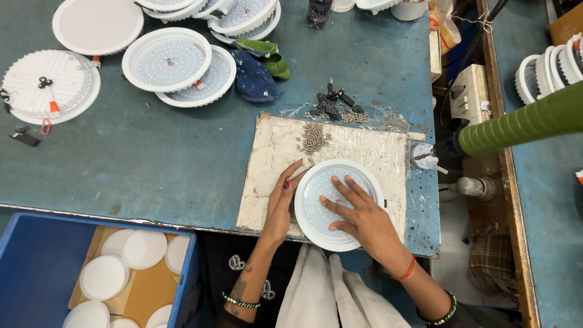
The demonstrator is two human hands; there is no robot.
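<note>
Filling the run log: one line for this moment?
left hand: steadies round lamp panel rim | right hand: flat on panel | screw pile: beside

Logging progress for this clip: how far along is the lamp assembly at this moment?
Looks done: round LED lamps stacked at the table's far edge. In hand: the right hand presses flat on one open LED disc on the work mat, the left hand steadying its rim. Seemingly left: white diffuser covers wait in the blue crate, and a screw pile remains.

Assembly workshop: lamp housings (167, 61), loose screws (313, 138), workbench (152, 158)
</note>
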